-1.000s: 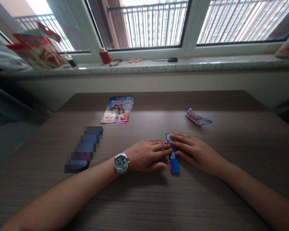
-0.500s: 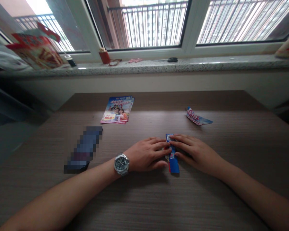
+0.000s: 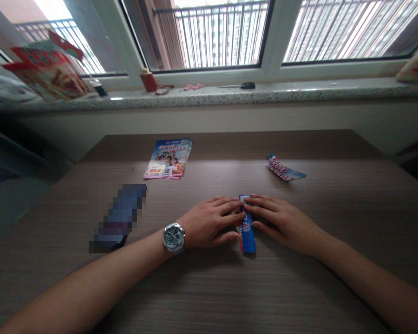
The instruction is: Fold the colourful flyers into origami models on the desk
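Observation:
A folded leaflet [image 3: 248, 242], a narrow blue strip with a bit of red along its left edge, lies on the wooden table [image 3: 181, 297] between my hands. My left hand [image 3: 214, 222], with a metal watch [image 3: 174, 238] at its wrist, rests palm down with fingers outstretched onto the strip's left side. From the other side, my right hand [image 3: 280, 221] lies flat, its fingertips touching the strip's upper right part. Fingers of both hands cover some of the paper. Neither hand grips it.
A small stack of printed leaflets [image 3: 169, 160] lies at the back left. Nearer is a dark, pixelated flat object [image 3: 120, 218]. A folded paper piece [image 3: 284, 169] stands at the back right. The windowsill [image 3: 202, 96] bears scissors [image 3: 247, 86], a red container [image 3: 148, 82] and a red package [image 3: 50, 69].
The lower end of the folded leaflet has shifted slightly left under my fingers. Both hands stay in nearly the same place, and the whole view has moved a little.

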The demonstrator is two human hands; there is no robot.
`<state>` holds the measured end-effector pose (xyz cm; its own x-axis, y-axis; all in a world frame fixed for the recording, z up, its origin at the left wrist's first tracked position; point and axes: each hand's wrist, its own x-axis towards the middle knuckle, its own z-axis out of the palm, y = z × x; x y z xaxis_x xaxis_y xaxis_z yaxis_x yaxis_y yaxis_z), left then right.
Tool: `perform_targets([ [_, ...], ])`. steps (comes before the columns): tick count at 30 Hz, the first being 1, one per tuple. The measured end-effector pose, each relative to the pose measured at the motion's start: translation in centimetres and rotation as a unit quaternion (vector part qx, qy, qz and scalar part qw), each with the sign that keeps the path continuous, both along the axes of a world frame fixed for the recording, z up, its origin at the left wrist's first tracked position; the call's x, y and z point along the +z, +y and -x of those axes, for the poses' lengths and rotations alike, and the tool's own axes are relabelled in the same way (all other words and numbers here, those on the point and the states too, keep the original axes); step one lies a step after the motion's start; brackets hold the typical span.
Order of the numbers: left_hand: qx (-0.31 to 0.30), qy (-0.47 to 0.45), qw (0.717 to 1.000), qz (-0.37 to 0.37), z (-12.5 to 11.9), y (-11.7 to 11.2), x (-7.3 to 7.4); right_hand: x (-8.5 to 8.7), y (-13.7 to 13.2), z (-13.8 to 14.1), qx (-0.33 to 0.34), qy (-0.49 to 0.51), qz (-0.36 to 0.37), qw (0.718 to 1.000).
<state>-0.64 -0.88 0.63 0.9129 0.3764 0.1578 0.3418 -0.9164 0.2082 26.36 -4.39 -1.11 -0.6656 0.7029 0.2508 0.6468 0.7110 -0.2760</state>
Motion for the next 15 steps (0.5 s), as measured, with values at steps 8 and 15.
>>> perform_targets([
  [8, 0.002, 0.001, 1.000, 0.003, 0.10, 0.11, -0.07, -0.13, -0.08, 0.07, -0.020, 0.000, -0.006, 1.000],
  [15, 0.010, 0.011, 1.000, -0.003, -0.05, 0.09, -0.27, -0.11, -0.10, 0.20, -0.024, 0.010, -0.003, 1.000],
])
